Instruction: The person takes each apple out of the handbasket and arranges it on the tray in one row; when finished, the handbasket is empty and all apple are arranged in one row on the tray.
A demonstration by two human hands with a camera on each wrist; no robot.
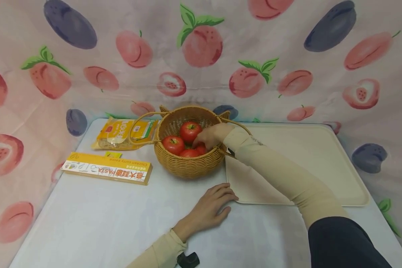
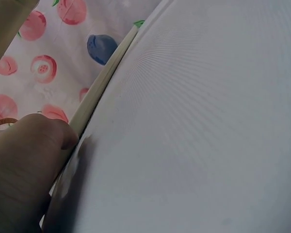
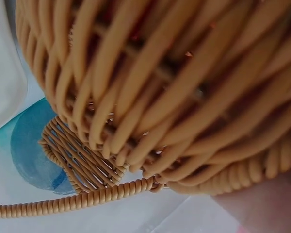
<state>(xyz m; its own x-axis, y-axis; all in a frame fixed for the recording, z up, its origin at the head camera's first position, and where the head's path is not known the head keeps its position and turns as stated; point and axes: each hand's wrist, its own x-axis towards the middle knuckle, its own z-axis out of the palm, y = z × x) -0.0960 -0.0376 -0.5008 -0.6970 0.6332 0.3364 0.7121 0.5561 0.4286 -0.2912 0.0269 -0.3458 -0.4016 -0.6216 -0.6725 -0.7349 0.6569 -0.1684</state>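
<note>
A round wicker basket (image 1: 184,169) with two loop handles holds several red tomatoes (image 1: 172,144). My right hand (image 1: 212,136) reaches over its right rim, with bent fingers around a tomato (image 1: 201,149) at that side. Part of those fingers is hidden inside the basket. In the right wrist view the woven basket wall (image 3: 150,97) fills most of the picture, the hand showing only at the lower right. My left hand (image 1: 209,206) lies on the white table, fingers relaxed, its fingertips at the near left corner of a cream tray (image 1: 298,163).
Left of the basket lies a yellow plastic food bag (image 1: 115,134), partly behind a basket handle (image 1: 142,126). A long pasta box (image 1: 105,169) lies in front of it. A fruit-print cloth (image 1: 201,85) hangs behind the table (image 1: 114,219).
</note>
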